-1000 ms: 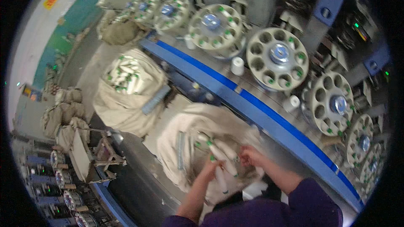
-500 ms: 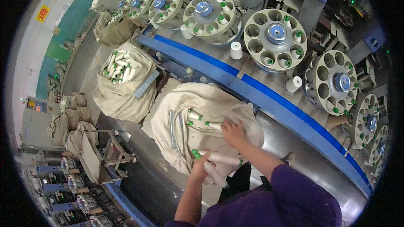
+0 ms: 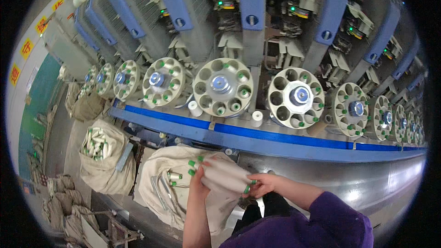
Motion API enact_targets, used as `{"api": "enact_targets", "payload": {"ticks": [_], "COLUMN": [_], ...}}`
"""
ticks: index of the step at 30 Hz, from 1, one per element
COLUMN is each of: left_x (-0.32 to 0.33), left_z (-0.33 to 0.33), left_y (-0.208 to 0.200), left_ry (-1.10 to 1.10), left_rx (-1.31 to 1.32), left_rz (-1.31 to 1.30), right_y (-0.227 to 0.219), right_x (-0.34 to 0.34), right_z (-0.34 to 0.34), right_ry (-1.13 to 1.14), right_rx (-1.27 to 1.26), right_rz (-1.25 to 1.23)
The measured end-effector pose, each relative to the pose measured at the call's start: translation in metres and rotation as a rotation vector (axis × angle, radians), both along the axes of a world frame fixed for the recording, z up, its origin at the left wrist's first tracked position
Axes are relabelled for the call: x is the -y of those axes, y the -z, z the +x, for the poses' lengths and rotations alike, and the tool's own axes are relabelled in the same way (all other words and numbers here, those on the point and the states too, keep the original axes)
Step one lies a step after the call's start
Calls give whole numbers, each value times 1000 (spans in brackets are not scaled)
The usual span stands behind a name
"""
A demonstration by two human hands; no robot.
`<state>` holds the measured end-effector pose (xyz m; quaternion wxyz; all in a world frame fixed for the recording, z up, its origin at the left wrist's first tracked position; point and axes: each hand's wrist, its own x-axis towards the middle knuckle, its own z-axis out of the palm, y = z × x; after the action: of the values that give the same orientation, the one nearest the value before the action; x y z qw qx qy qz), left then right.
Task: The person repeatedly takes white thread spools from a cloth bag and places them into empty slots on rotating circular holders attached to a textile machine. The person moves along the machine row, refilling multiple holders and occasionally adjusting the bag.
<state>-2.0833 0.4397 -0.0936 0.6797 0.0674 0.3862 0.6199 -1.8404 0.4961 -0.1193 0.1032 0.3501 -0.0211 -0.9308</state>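
Several white yarn bobbins (image 3: 225, 176) with green ends lie side by side between my two hands, a little blurred. My left hand (image 3: 198, 183) is closed around their left ends, where green tips stick out past the fingers. At the other end my right hand (image 3: 263, 184) grips the bobbins near their green tips. Below them stands a cream cloth sack (image 3: 158, 160), its mouth open. Inside it a few more bobbins (image 3: 175, 176) show, next to a grey-blue strip on the cloth.
A second cloth sack (image 3: 108, 181), full of bobbins, stands to the left. Beyond a blue rail (image 3: 183, 120) runs a row of winding machines with round bobbin magazines (image 3: 223, 87). White yarn cones (image 3: 257, 119) stand along the machine ledge. A metal cart (image 3: 117, 232) is at lower left.
My right hand has left the sack and come to the bobbins' right ends. Both hands now hold the bunch, raised above the sack. The view has swung toward the machines.
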Motion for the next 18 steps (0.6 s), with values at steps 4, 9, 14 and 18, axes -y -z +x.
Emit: {"api": "enact_targets", "payload": {"ticks": [4, 9, 14, 18], "left_x": [-74, -132, -166, -180], "left_z": [46, 99, 138, 149], "left_y": [-42, -88, -106, -111], "left_ry": [64, 116, 85, 57], "left_rx": [27, -126, -153, -178], "left_rz": [296, 438, 496, 570], "right_y": [-55, -102, -113, -93], "right_x": [-36, -83, -105, -120], "right_z": [116, 232, 195, 134], "right_ry": [279, 1338, 622, 590], "right_rx": [-210, 98, 341, 64], "right_rz": [570, 715, 1414, 1205]}}
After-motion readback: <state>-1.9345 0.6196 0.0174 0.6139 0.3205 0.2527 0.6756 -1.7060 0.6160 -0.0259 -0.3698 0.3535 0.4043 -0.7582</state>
